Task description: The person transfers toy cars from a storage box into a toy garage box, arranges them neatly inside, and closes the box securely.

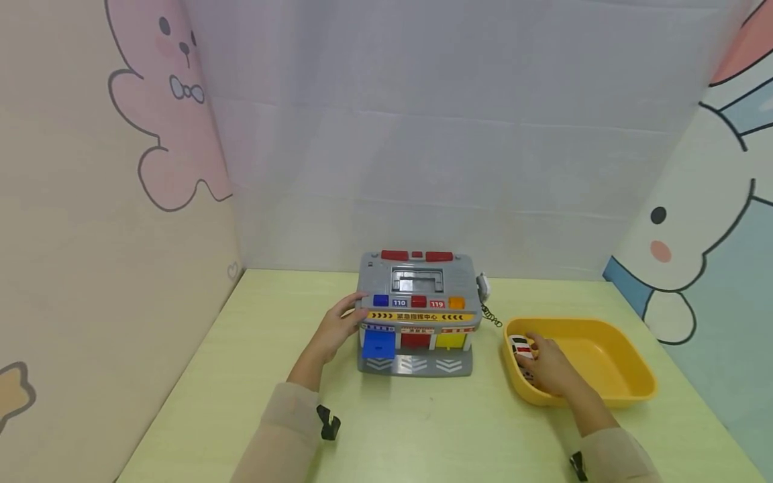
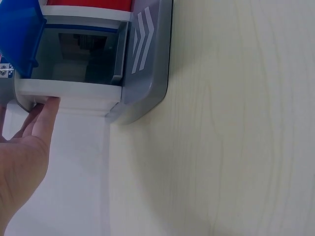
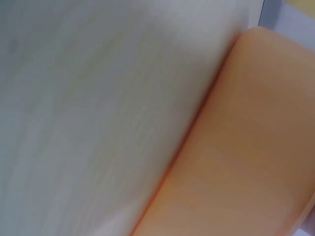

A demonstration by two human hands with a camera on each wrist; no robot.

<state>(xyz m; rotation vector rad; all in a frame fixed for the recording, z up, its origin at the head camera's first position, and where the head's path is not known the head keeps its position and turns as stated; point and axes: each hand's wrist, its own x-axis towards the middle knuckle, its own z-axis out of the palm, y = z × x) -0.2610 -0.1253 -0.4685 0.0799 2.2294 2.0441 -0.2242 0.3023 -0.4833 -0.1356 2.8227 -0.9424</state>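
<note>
A grey toy emergency station point(image 1: 417, 315) stands on the table with its blue flap door point(image 1: 379, 345) raised outward. My left hand point(image 1: 338, 327) rests against the station's left side, fingers at the edge of its roof. In the left wrist view, fingers point(image 2: 45, 120) touch the white side wall beside the doorway, whose blue flap point(image 2: 22, 37) stands open. My right hand point(image 1: 548, 365) reaches into a yellow tray point(image 1: 610, 359) and grips a white toy car point(image 1: 521, 347) with black and red markings at the tray's left end. The right wrist view shows mostly the tray's outer wall point(image 3: 241, 137).
A grey toy handset point(image 1: 483, 287) hangs on the station's right side, its coiled cord point(image 1: 492, 315) reaching toward the tray. The red door point(image 1: 415, 340) and yellow door point(image 1: 450, 340) are closed. Walls with cartoon animals enclose the pale table point(image 1: 423, 429).
</note>
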